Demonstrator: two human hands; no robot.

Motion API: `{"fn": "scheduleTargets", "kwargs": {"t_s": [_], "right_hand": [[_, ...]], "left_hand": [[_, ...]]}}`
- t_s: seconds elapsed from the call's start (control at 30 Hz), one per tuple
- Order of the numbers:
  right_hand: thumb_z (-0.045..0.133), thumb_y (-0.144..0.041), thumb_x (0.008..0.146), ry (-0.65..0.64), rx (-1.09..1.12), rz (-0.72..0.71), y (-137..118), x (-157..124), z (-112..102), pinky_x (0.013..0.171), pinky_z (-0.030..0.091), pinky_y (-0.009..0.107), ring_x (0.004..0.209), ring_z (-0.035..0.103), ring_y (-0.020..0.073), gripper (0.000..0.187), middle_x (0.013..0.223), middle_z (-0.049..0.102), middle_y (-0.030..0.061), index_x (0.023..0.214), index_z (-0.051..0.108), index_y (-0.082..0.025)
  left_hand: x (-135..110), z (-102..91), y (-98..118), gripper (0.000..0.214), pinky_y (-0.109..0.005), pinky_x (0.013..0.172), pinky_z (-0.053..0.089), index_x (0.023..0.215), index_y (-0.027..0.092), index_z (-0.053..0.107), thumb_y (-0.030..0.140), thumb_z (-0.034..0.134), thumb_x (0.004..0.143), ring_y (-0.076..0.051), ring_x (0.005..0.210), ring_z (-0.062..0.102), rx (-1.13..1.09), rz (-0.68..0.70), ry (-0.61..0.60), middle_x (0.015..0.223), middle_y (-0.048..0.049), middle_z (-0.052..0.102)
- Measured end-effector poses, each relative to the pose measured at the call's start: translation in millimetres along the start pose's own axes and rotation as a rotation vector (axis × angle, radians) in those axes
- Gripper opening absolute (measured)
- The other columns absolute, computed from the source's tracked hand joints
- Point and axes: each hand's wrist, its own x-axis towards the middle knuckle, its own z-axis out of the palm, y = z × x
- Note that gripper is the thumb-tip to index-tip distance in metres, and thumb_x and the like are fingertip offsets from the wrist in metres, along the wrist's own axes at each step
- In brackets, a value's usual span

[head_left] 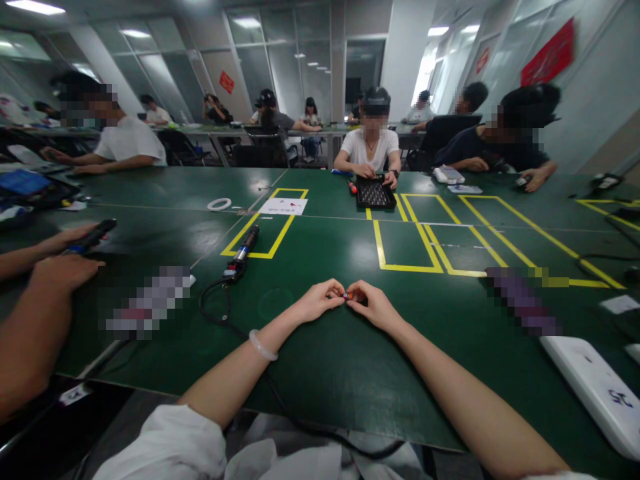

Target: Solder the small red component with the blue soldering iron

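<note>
My left hand (323, 300) and my right hand (369, 303) meet over the green table (320, 373), fingertips pinched together. Between them is a small orange-red and dark part (346, 297), mostly covered by the fingers and too small to name. Both hands appear to grip it, one from each side. A pale bangle (263, 345) circles my left wrist. Ahead and to the left of my left hand lies a black and silver cylindrical tool (243, 252) with a dark cable (203, 303) trailing back toward me.
A white power bank (593, 387) lies at the right. Yellow tape outlines (410, 269) mark the table, with a paper sheet (284, 206) on one. Across, a person handles a black tray (375, 193) of small parts. At the left, another person's hands hold a dark tool (93, 237).
</note>
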Motion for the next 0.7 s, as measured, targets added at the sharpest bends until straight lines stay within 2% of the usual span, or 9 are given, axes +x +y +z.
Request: {"fn": "scheduleTargets", "kwargs": {"t_s": [0.2,0.43,0.7], "right_hand": [[0.060,-0.024,0.086,0.012,-0.022,-0.014,-0.7,0.8,0.3,0.068,0.045,0.025,0.072,0.057,0.0134,0.013,0.082,0.061,0.0010,0.097,0.061,-0.019],[0.059,-0.033,0.088,0.009,0.086,0.044,-0.2,1.1,0.1,0.068,0.046,0.026,0.074,0.058,0.0140,0.017,0.083,0.063,0.0017,0.097,0.059,-0.018],[0.062,-0.031,0.084,0.004,0.099,0.054,-1.2,1.2,0.1,0.066,0.046,0.025,0.071,0.057,0.0136,0.015,0.079,0.062,0.0005,0.092,0.059,-0.018]], "left_hand": [[-0.8,0.5,2.2,0.028,-0.023,0.063,0.045,0.099,0.014,0.056,0.037,0.061,0.083,-0.011,0.071,0.057,-0.029,-0.054,-0.011,0.085,-0.0032,0.061],[-2.1,1.3,6.2,0.023,-0.021,0.066,0.043,0.098,0.015,0.057,0.031,0.062,0.082,-0.011,0.078,0.057,0.023,0.033,0.025,0.093,-0.0039,0.061],[-2.0,2.8,4.0,0.025,-0.021,0.064,0.043,0.099,0.015,0.058,0.031,0.064,0.081,-0.012,0.080,0.059,0.069,0.019,0.049,0.094,-0.0039,0.062]]}}
